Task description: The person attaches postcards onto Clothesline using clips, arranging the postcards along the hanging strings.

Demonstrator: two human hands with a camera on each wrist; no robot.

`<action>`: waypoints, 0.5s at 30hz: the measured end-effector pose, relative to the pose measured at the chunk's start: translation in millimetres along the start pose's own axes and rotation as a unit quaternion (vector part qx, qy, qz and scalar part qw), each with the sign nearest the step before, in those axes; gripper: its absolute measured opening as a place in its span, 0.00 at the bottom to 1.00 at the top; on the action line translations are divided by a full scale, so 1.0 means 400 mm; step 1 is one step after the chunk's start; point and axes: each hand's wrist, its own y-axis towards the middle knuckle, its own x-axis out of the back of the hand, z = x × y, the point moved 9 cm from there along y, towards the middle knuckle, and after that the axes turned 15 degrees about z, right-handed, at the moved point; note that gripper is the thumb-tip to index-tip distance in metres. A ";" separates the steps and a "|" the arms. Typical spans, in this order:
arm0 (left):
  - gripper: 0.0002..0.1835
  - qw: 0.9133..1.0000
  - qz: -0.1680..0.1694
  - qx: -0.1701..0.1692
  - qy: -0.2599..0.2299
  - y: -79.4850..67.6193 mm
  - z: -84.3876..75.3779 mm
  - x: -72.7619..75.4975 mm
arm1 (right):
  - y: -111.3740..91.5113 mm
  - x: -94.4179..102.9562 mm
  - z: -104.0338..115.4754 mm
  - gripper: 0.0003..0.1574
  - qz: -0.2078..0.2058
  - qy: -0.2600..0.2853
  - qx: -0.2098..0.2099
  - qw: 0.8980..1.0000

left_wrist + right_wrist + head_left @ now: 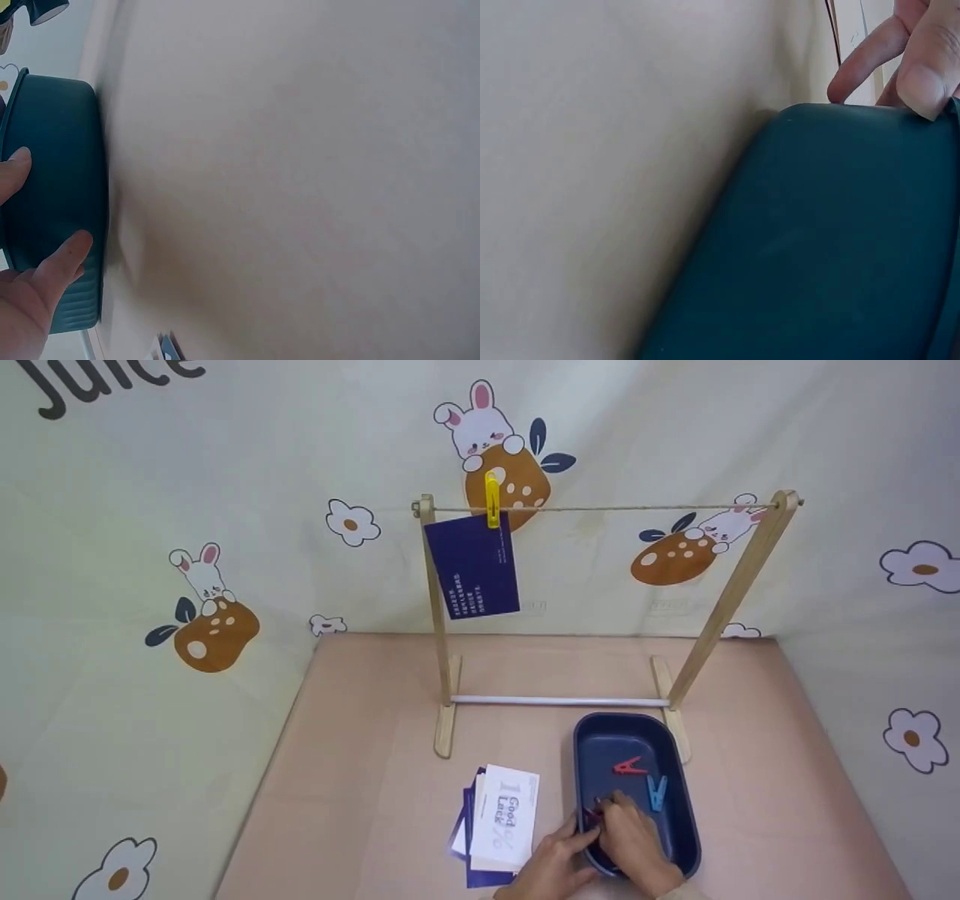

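Note:
In the head view, my right hand reaches into the dark blue tray, its curled fingers at a small dark red clothespin near the left wall. Part of that clothespin is hidden by the fingers. My left hand is at the tray's left rim, fingertips close to the same clothespin. The left wrist view shows that hand's fingers extended along the tray's outer wall. A red clothespin and a light blue clothespin lie farther up inside the tray.
Left of the tray lies a loose stack of cards, a white "Good Luck" card uppermost. Behind stands a wooden frame with a cord across its top. A yellow clothespin holds a dark blue card there.

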 end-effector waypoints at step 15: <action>0.33 0.997 -0.039 -0.034 0.054 -0.011 -0.022 0.008 | -0.004 0.007 0.004 0.07 -0.055 -0.029 0.005 0.998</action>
